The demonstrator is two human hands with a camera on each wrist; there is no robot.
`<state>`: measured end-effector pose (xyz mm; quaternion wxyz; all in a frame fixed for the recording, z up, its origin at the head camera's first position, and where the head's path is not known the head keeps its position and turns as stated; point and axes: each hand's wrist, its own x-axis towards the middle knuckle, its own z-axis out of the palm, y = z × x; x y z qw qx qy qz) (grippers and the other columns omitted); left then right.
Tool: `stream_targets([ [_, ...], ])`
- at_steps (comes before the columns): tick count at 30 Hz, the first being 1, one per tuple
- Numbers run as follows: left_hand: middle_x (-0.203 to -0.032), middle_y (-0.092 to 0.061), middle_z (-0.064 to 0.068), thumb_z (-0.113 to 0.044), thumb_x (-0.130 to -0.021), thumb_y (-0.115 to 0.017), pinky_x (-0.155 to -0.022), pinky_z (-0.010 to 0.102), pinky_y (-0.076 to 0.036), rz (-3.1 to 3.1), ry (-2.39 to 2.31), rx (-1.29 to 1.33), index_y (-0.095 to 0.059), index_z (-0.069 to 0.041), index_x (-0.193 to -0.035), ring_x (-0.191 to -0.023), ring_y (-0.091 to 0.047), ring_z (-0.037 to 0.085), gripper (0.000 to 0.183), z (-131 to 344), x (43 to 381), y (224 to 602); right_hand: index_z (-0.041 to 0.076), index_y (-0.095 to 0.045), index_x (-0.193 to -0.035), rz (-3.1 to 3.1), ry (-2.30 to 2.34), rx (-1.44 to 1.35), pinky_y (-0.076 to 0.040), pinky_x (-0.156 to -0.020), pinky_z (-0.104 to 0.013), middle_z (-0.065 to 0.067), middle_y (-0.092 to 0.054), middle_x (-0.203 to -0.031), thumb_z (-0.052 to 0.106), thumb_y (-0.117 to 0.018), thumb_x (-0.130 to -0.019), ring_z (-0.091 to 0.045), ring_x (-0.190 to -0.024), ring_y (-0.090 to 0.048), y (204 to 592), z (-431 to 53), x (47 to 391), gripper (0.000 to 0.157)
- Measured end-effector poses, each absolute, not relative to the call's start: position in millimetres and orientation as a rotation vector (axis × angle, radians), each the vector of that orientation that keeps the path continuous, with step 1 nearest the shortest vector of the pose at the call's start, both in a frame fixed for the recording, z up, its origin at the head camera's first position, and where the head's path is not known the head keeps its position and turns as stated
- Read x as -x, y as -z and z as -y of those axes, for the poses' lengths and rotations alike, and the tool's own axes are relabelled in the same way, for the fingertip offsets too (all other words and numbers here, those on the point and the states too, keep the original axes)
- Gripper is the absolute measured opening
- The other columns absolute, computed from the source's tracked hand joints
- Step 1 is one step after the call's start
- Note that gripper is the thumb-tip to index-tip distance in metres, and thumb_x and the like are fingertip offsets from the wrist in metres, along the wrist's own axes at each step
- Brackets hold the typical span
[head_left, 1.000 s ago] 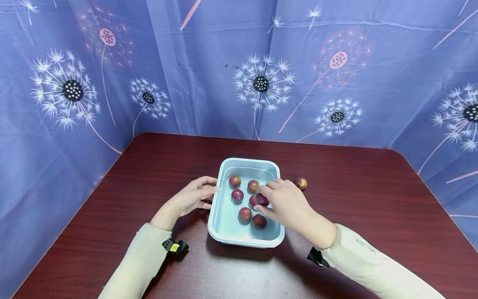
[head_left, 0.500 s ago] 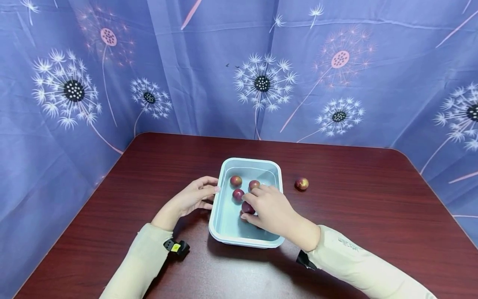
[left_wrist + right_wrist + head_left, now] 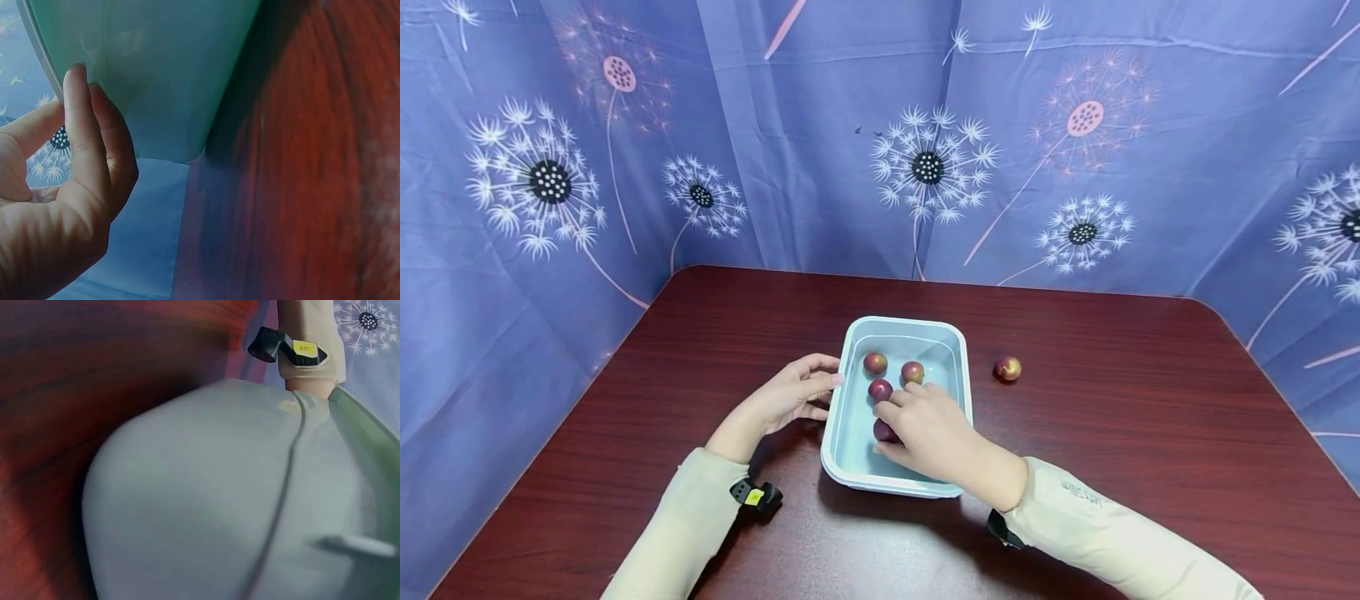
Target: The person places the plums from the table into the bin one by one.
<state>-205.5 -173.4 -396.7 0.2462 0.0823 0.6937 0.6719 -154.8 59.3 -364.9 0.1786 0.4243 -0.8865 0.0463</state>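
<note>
A light blue plastic tub holds several small red plums. Inside it, my right hand pinches a dark plum between thumb and fingers, low over the near half. Three plums show beyond that hand: one at the far left, one at the far right and a redder one near my fingertips. The hand hides others. My left hand touches the tub's left side; in the left wrist view its nearly straight fingers rest against the outer wall. The right wrist view shows mainly the tub's outer side.
One yellow-red plum lies on the dark red wooden table, right of the tub. A blue cloth with a dandelion print hangs behind the table. Black straps with small devices sit on the wrists.
My right hand has moved left and toward me inside the tub with the plum, covering the near plums. The plum outside is now fully visible. My left hand keeps its place.
</note>
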Motion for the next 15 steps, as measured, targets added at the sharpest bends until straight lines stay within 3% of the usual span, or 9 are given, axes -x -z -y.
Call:
stream_targets([
  [15, -0.120, -0.056, 0.026, -0.017, -0.097, -0.051, -0.073, 0.031, -0.057, -1.881, -1.837, -0.224, -0.037, 0.004, -0.135, -0.085, -0.065, 0.013, 0.045, 173.4, 205.5, 397.2, 0.016, -0.065, -0.083, 2.531, -0.099, -1.224, -0.042, -0.062, -0.027, 0.005, -0.059, -0.073, 0.040, -0.081, -0.070, -0.015, -0.069, -0.053, 375.2, -54.2, 151.9, 0.032],
])
